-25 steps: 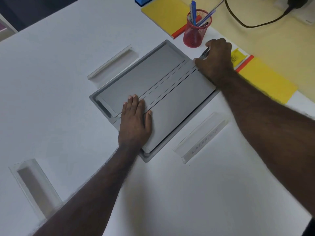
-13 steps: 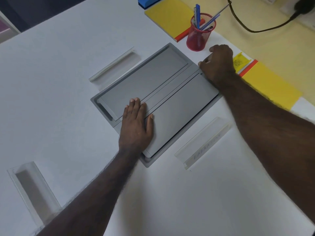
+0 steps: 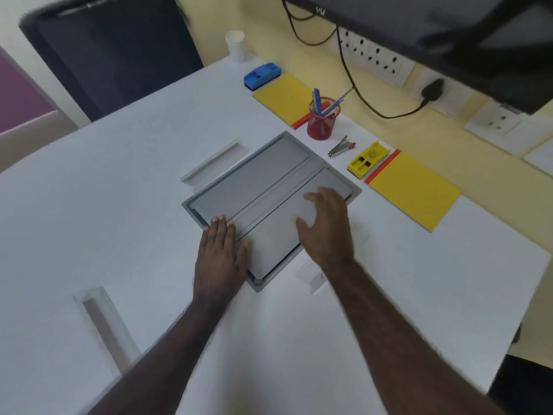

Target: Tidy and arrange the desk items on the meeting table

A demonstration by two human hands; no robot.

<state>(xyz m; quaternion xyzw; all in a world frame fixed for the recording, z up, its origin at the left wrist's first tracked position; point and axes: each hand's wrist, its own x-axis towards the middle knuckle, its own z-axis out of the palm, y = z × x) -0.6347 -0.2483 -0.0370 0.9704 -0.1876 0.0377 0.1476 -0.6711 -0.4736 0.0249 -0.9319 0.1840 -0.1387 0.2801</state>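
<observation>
A grey cable-box panel (image 3: 257, 181) is set into the white meeting table (image 3: 119, 205). My left hand (image 3: 221, 256) lies flat on its near corner, fingers straight. My right hand (image 3: 326, 226) hovers over the panel's right flap, fingers spread and empty. Along the far edge lie a red mesh pen cup (image 3: 320, 122) with pens, a silver stapler (image 3: 341, 147), a yellow block (image 3: 368, 158), two yellow pads (image 3: 284, 95) (image 3: 414, 190) and a blue eraser (image 3: 261, 75).
Clear acrylic name stands sit at the near left (image 3: 101, 322), far left of the panel (image 3: 214, 161), and partly under my right wrist (image 3: 312, 277). A white cup (image 3: 235, 44), wall sockets with a black cable (image 3: 389, 116) and a dark screen (image 3: 449, 25) are behind.
My right hand let go of the stapler by the pen cup and drew back over the panel. The camera tilted up, bringing the wall and screen into view. My left hand stayed.
</observation>
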